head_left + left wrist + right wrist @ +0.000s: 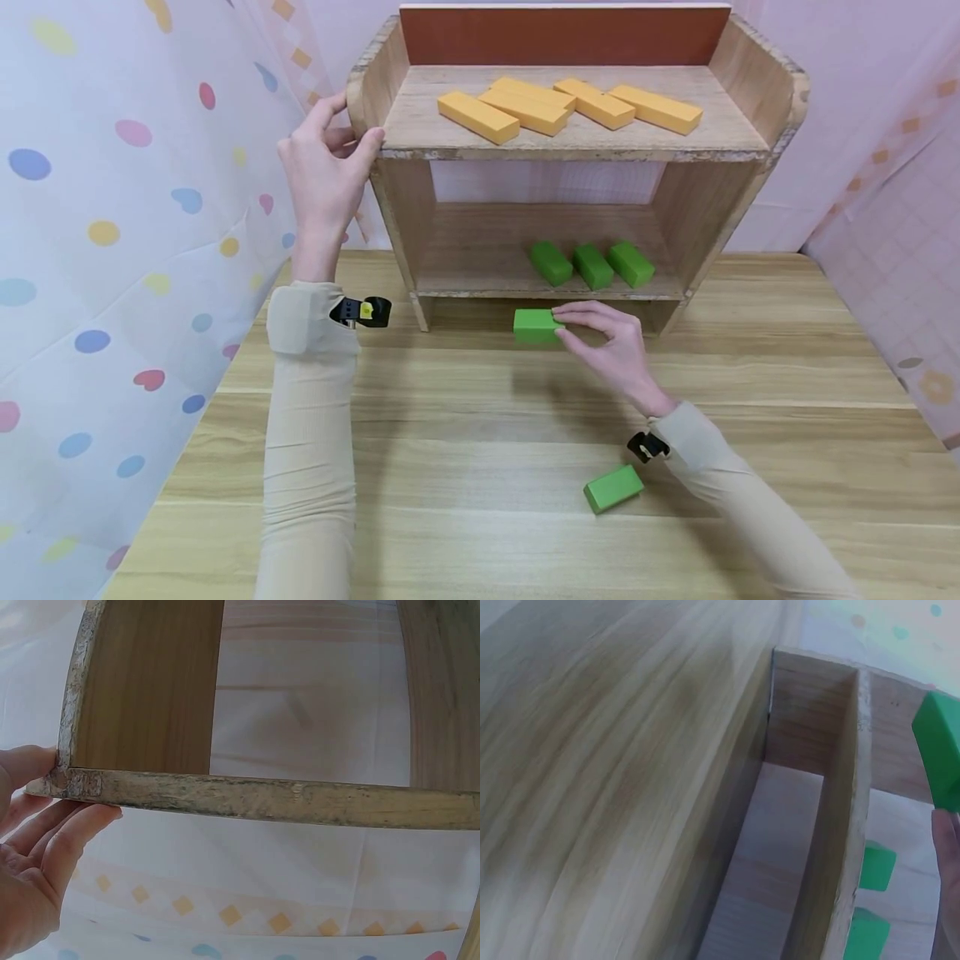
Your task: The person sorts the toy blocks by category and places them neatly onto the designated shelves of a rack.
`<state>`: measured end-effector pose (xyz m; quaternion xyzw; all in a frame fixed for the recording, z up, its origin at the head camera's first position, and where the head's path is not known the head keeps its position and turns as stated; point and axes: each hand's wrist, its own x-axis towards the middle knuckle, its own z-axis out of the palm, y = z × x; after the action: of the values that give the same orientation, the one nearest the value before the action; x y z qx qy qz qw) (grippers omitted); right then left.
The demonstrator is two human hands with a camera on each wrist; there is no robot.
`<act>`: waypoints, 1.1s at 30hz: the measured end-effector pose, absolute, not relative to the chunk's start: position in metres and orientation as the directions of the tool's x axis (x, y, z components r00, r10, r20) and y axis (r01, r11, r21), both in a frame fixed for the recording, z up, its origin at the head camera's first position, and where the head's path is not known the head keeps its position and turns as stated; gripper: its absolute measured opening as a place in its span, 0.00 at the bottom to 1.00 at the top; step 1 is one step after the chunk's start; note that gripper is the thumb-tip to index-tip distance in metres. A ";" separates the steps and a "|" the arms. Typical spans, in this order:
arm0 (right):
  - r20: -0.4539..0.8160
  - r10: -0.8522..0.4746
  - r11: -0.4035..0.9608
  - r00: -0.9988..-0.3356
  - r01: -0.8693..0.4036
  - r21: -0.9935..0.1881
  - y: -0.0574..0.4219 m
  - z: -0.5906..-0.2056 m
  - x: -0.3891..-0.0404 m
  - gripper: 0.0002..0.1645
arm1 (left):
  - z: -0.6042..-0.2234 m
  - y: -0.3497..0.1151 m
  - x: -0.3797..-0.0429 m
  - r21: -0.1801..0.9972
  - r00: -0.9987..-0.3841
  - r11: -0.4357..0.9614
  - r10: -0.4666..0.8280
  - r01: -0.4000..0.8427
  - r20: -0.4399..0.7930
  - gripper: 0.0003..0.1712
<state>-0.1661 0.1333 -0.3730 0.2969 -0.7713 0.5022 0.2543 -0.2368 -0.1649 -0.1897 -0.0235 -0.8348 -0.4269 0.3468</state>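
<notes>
My left hand point(330, 167) grips the left side panel of a small wooden shelf point(570, 154), at the height of its top board. In the left wrist view, the fingers point(71, 840) lie against the shelf's edge. Between thumb and fingers, my right hand point(611, 350) pinches one end of a green block point(534, 326), held up in front of the lower board. Three green blocks point(592, 267) lie slanted side by side on that lower board, toward its right. The right wrist view shows the held block point(941, 750) at the right edge, with part of the hand below it.
Several yellow-orange blocks point(480, 117) lie on the top board, two of them touching. Another green block point(613, 488) lies on the wooden table point(465, 500) beside the right wrist. A dotted curtain point(112, 275) hangs at the left.
</notes>
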 end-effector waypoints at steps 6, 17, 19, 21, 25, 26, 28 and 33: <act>0.743 -0.112 0.313 -0.660 -0.733 -0.604 0.121 -0.368 -0.173 0.10 | -0.190 -0.166 -0.237 0.699 -0.756 0.627 -0.256 0.345 0.603 0.22; 0.798 -0.032 0.440 -0.602 -0.725 -0.529 0.091 -0.376 -0.201 0.10 | -0.191 -0.166 -0.238 0.685 -0.741 0.633 -0.251 0.362 0.623 0.20; 0.797 -0.037 0.472 -0.603 -0.714 -0.518 0.086 -0.378 -0.204 0.11 | -0.192 -0.166 -0.238 0.687 -0.741 0.627 -0.249 0.368 0.624 0.20; 0.800 -0.040 0.504 -0.598 -0.704 -0.500 0.081 -0.379 -0.208 0.11 | -0.192 -0.166 -0.238 0.687 -0.741 0.623 -0.246 0.373 0.625 0.20; 0.805 -0.050 0.580 -0.591 -0.673 -0.459 0.073 -0.381 -0.214 0.11 | -0.193 -0.166 -0.238 0.687 -0.740 0.622 -0.244 0.376 0.626 0.21; 0.803 -0.053 0.598 -0.593 -0.663 -0.450 0.072 -0.381 -0.216 0.11 | -0.193 -0.166 -0.238 0.686 -0.739 0.622 -0.243 0.378 0.628 0.21; 0.796 -0.063 0.634 -0.603 -0.639 -0.434 0.070 -0.382 -0.217 0.11 | -0.193 -0.166 -0.239 0.683 -0.738 0.624 -0.242 0.379 0.630 0.21; 0.768 -0.107 0.690 -0.632 -0.603 -0.400 0.069 -0.382 -0.217 0.12 | -0.193 -0.166 -0.239 0.681 -0.738 0.627 -0.241 0.378 0.631 0.21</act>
<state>-0.2174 0.0689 -0.3822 0.2116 -0.8399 0.3322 0.3734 -0.2388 -0.1657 -0.1929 -0.0414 -0.8271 -0.4298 0.3598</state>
